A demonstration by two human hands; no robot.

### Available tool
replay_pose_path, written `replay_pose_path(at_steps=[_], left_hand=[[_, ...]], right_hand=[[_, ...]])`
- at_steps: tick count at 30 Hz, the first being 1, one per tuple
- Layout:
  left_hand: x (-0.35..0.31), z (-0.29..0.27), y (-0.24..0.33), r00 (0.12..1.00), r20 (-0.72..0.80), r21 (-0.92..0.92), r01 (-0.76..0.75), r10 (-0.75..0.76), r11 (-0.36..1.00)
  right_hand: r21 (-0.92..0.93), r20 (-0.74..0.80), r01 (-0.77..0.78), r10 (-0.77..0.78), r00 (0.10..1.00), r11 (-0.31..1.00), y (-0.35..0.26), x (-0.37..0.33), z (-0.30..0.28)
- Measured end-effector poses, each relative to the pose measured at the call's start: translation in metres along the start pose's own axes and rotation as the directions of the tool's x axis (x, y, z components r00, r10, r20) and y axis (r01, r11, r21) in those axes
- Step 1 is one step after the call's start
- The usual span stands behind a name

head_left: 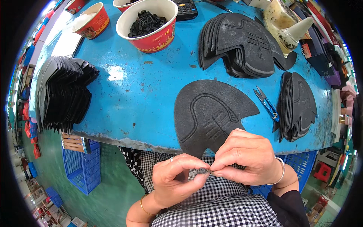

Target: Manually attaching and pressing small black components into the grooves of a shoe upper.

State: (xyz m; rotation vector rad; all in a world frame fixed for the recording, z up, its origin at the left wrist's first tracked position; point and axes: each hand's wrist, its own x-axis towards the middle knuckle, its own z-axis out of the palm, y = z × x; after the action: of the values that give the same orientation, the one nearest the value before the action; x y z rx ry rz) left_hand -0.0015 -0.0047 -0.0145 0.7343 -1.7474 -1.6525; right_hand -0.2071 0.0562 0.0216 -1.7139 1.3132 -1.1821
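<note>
My left hand (176, 179) and my right hand (245, 159) meet in front of my checked apron, just off the table's near edge. Both are closed in a pinch, fingertips touching or nearly so. Between them shows a small dark grey piece (202, 171), mostly covered by the fingers, too small to name. Right behind the hands lies a flat black molded piece (200, 109) with a curved groove and short raised bars, its narrow end reaching over the table edge. To its right rest blue-handled thread snips (269, 106), blades pointing away from me.
Stacks of similar black pieces stand at the back (242, 41), right (298, 102) and left (66, 90) of the blue table (124, 98). Behind are a red paper bowl (159, 41) of small black parts, another bowl (96, 24), a calculator (186, 9) and a stained bottle (287, 30) with a nozzle.
</note>
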Motion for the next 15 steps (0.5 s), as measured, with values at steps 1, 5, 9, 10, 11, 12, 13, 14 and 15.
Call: replay_pose_path(at_steps=[1, 5, 9, 10, 11, 12, 13, 14, 15], left_hand=[[0.000, 0.000, 0.000, 1.000, -0.001, 0.024, -0.014, 0.014, 1.000], [0.002, 0.000, -0.001, 1.000, 0.010, 0.068, -0.029, 0.029, 0.997], [0.004, 0.001, -0.001, 0.999, 0.037, 0.086, -0.030, 0.027, 0.996], [0.004, 0.001, 0.000, 0.998, 0.056, 0.093, -0.032, 0.027, 0.995], [0.004, 0.001, -0.001, 0.998, 0.056, 0.092, -0.031, 0.026, 0.995], [0.003, 0.002, -0.001, 0.999, 0.047, 0.046, -0.005, 0.003, 0.999], [0.003, 0.003, -0.002, 0.999, 0.039, 0.000, 0.021, -0.021, 1.000], [0.002, 0.004, -0.004, 0.999, 0.039, 0.000, 0.021, -0.021, 1.000], [0.002, 0.005, -0.007, 1.000, 0.007, -0.056, 0.020, -0.020, 0.998]], right_hand=[[0.002, 0.014, -0.017, 0.017, 1.000, 1.000, -0.001, 0.000, -0.001], [-0.004, 0.020, -0.043, 0.043, 0.999, 0.999, 0.002, -0.002, -0.001], [0.046, 0.037, -0.085, 0.083, 0.996, 0.995, 0.004, -0.003, -0.005], [0.065, 0.059, -0.108, 0.104, 0.993, 0.992, 0.004, -0.003, -0.007], [0.084, 0.082, -0.131, 0.124, 0.989, 0.988, 0.004, -0.003, -0.008], [0.083, 0.081, -0.132, 0.125, 0.989, 0.988, 0.004, -0.003, -0.010], [0.100, 0.090, -0.151, 0.142, 0.986, 0.984, 0.005, -0.003, -0.011], [0.117, 0.099, -0.169, 0.158, 0.982, 0.979, 0.006, -0.004, -0.013], [0.117, 0.100, -0.170, 0.159, 0.982, 0.978, 0.007, -0.005, -0.013]])
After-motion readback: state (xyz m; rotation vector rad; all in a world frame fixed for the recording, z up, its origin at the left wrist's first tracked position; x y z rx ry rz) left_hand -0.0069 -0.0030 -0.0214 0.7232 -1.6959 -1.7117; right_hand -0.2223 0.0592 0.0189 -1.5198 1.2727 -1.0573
